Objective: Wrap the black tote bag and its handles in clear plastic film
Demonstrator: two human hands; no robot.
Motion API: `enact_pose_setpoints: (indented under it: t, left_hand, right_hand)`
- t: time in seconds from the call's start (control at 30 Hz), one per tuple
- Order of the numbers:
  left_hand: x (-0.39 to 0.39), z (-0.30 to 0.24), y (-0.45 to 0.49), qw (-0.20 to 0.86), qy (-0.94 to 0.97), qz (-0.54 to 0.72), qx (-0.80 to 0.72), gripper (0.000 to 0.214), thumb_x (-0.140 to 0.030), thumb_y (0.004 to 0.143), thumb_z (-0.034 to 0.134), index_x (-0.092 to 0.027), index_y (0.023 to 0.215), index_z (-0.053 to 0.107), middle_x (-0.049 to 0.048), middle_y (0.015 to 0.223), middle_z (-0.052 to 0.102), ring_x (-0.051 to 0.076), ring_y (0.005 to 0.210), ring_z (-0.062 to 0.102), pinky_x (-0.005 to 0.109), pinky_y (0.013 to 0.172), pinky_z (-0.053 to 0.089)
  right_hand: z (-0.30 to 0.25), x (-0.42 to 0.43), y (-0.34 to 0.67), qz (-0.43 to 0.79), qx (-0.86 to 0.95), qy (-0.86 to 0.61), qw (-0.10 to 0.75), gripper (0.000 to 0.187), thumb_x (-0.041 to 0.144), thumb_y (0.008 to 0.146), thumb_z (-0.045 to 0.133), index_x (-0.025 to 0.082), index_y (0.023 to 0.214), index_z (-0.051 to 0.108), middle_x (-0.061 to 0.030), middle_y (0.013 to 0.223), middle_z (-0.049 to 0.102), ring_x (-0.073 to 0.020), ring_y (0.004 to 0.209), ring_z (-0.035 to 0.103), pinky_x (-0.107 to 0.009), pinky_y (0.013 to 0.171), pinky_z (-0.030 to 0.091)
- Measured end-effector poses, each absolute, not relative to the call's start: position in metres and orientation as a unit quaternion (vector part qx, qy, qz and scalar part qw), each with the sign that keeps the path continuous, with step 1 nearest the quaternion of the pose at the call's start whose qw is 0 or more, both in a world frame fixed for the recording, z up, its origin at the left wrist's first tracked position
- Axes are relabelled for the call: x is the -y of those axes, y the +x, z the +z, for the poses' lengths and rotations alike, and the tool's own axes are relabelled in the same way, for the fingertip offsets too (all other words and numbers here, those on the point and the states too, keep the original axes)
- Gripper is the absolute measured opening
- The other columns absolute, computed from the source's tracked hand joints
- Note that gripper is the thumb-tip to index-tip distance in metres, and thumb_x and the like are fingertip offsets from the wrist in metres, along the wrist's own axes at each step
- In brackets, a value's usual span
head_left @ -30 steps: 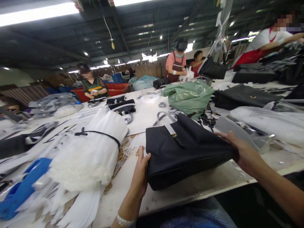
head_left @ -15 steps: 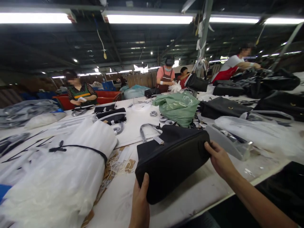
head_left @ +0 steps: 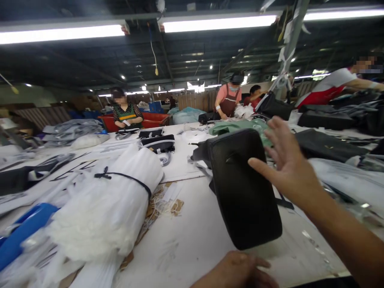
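A black handbag [head_left: 244,188] is turned up on one end over the white table, its flat bottom panel facing me. My right hand [head_left: 285,168] is open at its right side, fingers spread and thumb over the panel; whether it touches is unclear. Below the bag's lower end is my left hand [head_left: 237,270], cut off by the bottom frame edge. Its fingers point right, loosely bent and apart, with nothing visible in them. Part of the bag's body and a grey-wrapped handle show behind the panel, mostly hidden.
A bundle of white wrapping [head_left: 120,200] tied with black cord lies left, beside loose tags and strings [head_left: 165,200]. A green plastic bag [head_left: 237,127] is behind the handbag. More black bags [head_left: 330,146] are piled right. Several co-workers [head_left: 229,100] stand across the table [head_left: 177,240].
The handbag has gone from lying sideways between both hands to being on end. My right hand has let go and spread; my left has dropped lower. The view has swung left.
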State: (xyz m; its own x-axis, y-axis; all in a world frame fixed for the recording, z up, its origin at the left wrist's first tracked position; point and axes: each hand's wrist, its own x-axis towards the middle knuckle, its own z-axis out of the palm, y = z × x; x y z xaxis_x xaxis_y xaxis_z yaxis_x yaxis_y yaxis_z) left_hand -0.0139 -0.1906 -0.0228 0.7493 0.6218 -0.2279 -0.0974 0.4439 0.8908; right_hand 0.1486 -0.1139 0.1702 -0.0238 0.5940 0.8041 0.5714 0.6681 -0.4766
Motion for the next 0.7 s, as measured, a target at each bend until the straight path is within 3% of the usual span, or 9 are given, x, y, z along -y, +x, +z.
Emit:
enact_pose_setpoints:
  t: [0.03,0.1,0.17,0.23,0.33,0.5,0.6,0.7]
  left_hand:
    - [0.192,-0.012,-0.020,0.798,0.505,0.198,-0.264,0.063,-0.064,0.081,0.060,-0.011,0.113,0.069,0.0178,0.110,0.072,0.031,0.104,0.068,0.046,0.098,0.048]
    - [0.190,0.006,-0.036,0.750,0.546,0.224,-0.299,0.046,-0.053,0.080,0.067,-0.012,0.098,0.073,0.0130,0.095,0.076,0.024,0.088,0.071,0.033,0.083,0.053]
    - [0.184,0.016,-0.056,0.673,0.539,0.330,-0.384,0.042,-0.053,0.080,0.066,-0.012,0.084,0.072,0.0089,0.073,0.073,0.018,0.067,0.067,0.025,0.063,0.049]
    - [0.176,0.018,-0.075,0.605,0.480,0.446,-0.452,0.046,-0.055,0.085,0.058,-0.011,0.077,0.068,0.0054,0.060,0.067,0.014,0.057,0.060,0.022,0.054,0.043]
    - [0.168,0.013,-0.094,0.579,0.427,0.505,-0.477,0.045,-0.053,0.090,0.051,-0.012,0.077,0.064,0.0035,0.060,0.064,0.013,0.058,0.058,0.022,0.057,0.042]
    - [0.181,0.023,-0.101,0.542,0.566,0.437,-0.441,0.028,-0.039,0.092,0.055,-0.014,0.087,0.068,0.0056,0.074,0.071,0.015,0.072,0.066,0.023,0.069,0.049]
    - [0.205,0.050,-0.109,0.385,0.722,0.441,-0.370,0.013,-0.023,0.091,0.056,-0.019,0.094,0.068,0.0034,0.084,0.074,0.014,0.079,0.069,0.021,0.073,0.052]
    - [0.222,0.075,-0.127,0.126,0.832,0.451,-0.299,0.028,-0.008,0.084,0.062,-0.022,0.107,0.065,0.0021,0.094,0.075,0.015,0.088,0.070,0.021,0.083,0.054]
  right_hand:
    - [0.152,0.111,0.147,0.035,0.724,-0.458,0.515,0.095,0.045,0.080,0.074,0.033,0.154,0.017,-0.0060,0.155,0.035,-0.0331,0.138,0.039,-0.054,0.109,0.041]
    - [0.111,0.111,0.148,0.088,0.734,-0.531,0.413,0.102,0.048,0.077,0.075,0.028,0.155,0.014,-0.0113,0.149,0.044,-0.0354,0.130,0.048,-0.052,0.103,0.047]
    - [0.075,0.117,0.149,0.143,0.751,-0.545,0.345,0.092,0.050,0.078,0.073,0.024,0.152,0.027,-0.0120,0.135,0.059,-0.0344,0.118,0.060,-0.047,0.096,0.054]
    - [0.051,0.128,0.147,0.166,0.767,-0.533,0.317,0.063,0.051,0.083,0.066,0.025,0.139,0.051,-0.0085,0.123,0.068,-0.0318,0.110,0.065,-0.043,0.092,0.056]
    - [0.036,0.139,0.136,0.129,0.781,-0.521,0.320,0.032,0.046,0.092,0.056,0.025,0.111,0.070,-0.0045,0.111,0.073,-0.0286,0.102,0.069,-0.041,0.087,0.058]
    - [0.053,0.140,0.136,0.035,0.816,-0.466,0.341,0.026,0.040,0.095,0.053,0.024,0.104,0.072,-0.0039,0.100,0.076,-0.0266,0.090,0.072,-0.040,0.080,0.059]
    - [0.078,0.148,0.162,-0.001,0.844,-0.421,0.333,0.023,0.039,0.094,0.055,0.027,0.106,0.071,-0.0032,0.101,0.075,-0.0258,0.091,0.071,-0.038,0.078,0.059]
    - [0.096,0.164,0.193,0.020,0.871,-0.378,0.313,0.017,0.037,0.091,0.062,0.033,0.104,0.071,0.0009,0.099,0.075,-0.0234,0.092,0.071,-0.035,0.082,0.059]
